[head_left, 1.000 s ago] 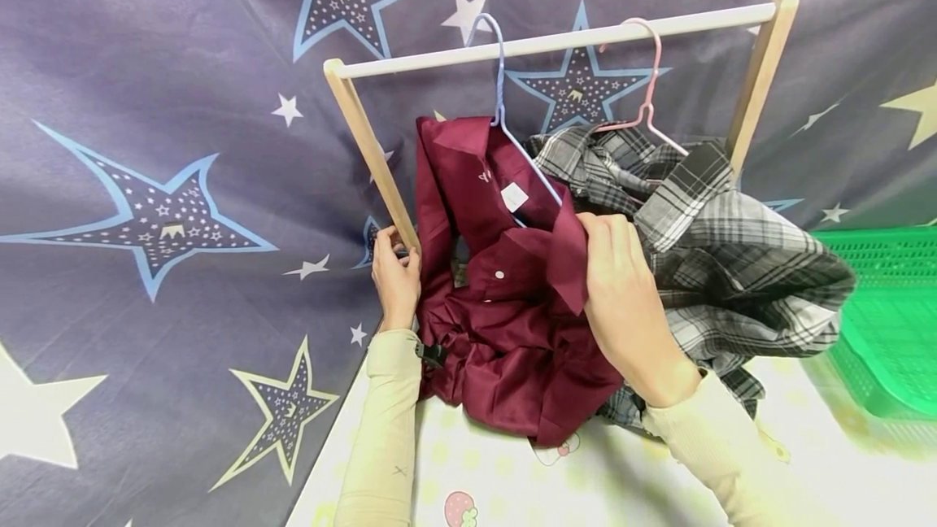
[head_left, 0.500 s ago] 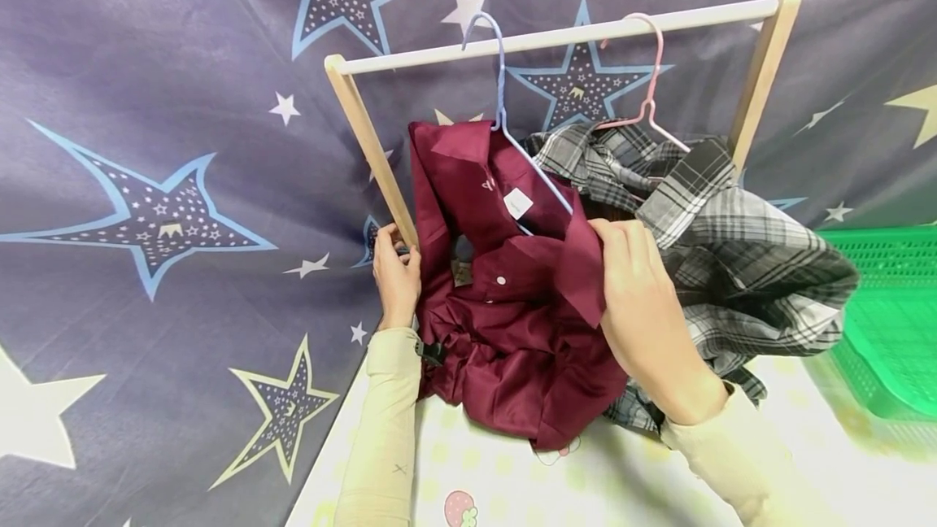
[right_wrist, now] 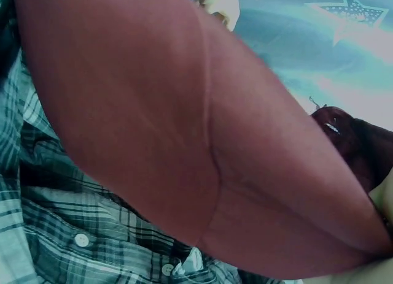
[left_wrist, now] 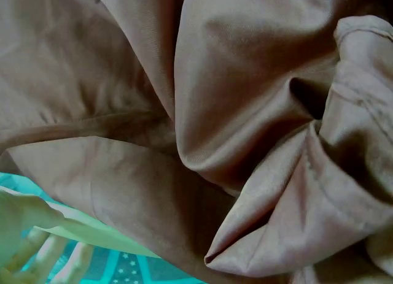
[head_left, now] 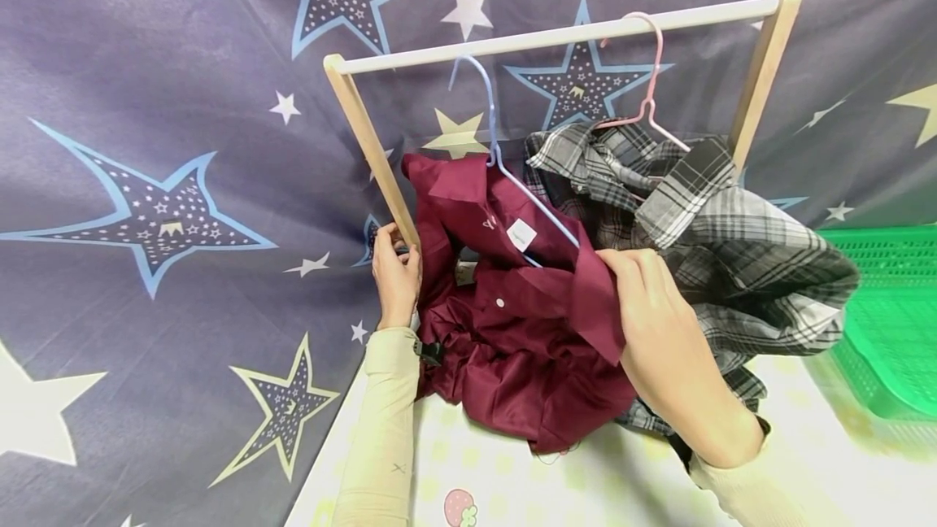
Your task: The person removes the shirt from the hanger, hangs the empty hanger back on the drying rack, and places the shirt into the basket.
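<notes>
My left hand (head_left: pixel 396 276) grips the lower part of the rack's left wooden post (head_left: pixel 373 154). On the right, my right hand (head_left: pixel 669 340) holds a dark red shirt (head_left: pixel 523 348) by its shoulder, beside the collar, at the end of a blue hanger (head_left: pixel 492 108). The hanger's arm runs inside the collar, and its hook stands just below the white bar (head_left: pixel 542 41). In the left wrist view, folds of the red shirt fill most of the picture. Red cloth crosses the right wrist view, largely covering what lies behind it.
A grey plaid shirt (head_left: pixel 739 259) hangs from the bar on a pink hanger (head_left: pixel 651 88), right beside the red one. A green basket (head_left: pixel 878 324) stands at the far right. Behind the rack is a dark star-patterned cloth (head_left: pixel 241 39). A pale patterned cover (head_left: pixel 512 482) lies below.
The blue hanger's hook has come off the bar and dropped below it. My right hand has moved down and to the right with the red shirt. My left hand stays on the post.
</notes>
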`<act>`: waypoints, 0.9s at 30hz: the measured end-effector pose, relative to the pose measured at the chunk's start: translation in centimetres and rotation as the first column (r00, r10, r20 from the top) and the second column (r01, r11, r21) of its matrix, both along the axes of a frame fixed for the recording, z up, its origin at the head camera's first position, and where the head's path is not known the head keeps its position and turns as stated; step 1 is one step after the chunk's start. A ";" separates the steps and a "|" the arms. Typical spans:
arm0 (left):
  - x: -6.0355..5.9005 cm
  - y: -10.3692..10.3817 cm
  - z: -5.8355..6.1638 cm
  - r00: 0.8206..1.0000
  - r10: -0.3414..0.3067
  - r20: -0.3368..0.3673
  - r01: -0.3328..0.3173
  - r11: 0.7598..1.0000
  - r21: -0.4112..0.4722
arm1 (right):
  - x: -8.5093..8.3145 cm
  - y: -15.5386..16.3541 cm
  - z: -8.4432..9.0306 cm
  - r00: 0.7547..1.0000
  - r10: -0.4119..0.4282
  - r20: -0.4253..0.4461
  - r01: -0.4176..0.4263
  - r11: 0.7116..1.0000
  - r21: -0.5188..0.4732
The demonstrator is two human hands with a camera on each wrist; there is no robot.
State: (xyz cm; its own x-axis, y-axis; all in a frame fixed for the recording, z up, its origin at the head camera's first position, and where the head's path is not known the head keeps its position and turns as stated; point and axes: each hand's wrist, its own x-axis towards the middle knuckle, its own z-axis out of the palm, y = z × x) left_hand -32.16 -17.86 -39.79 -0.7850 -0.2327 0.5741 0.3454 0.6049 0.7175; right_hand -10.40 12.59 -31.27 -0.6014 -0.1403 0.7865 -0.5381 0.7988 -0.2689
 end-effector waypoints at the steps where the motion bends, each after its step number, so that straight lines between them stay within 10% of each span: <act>1: 0.0 0.0 0.0 1.000 -0.002 0.001 0.002 1.000 0.001 | 0.1 0.1 -0.1 1.000 0.002 0.006 -0.002 1.000 0.002; 17: 0.6 -0.3 -0.1 0.996 -0.085 -0.001 0.085 0.994 0.061 | 0.4 2.9 -2.8 0.983 0.105 0.151 -0.108 0.994 0.016; 27: 1.5 -0.5 -0.5 0.988 -0.076 -0.136 0.092 0.989 0.115 | 0.0 4.1 -4.4 0.977 0.145 0.158 -0.147 0.989 0.002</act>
State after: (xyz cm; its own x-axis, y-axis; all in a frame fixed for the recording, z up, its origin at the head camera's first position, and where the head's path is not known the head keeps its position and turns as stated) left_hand -30.69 -18.39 -40.31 -0.7246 -0.2426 0.6450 0.4872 0.4816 0.7285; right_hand -10.39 16.66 -35.65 -0.6896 -0.2460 0.6812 -0.6011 0.7191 -0.3487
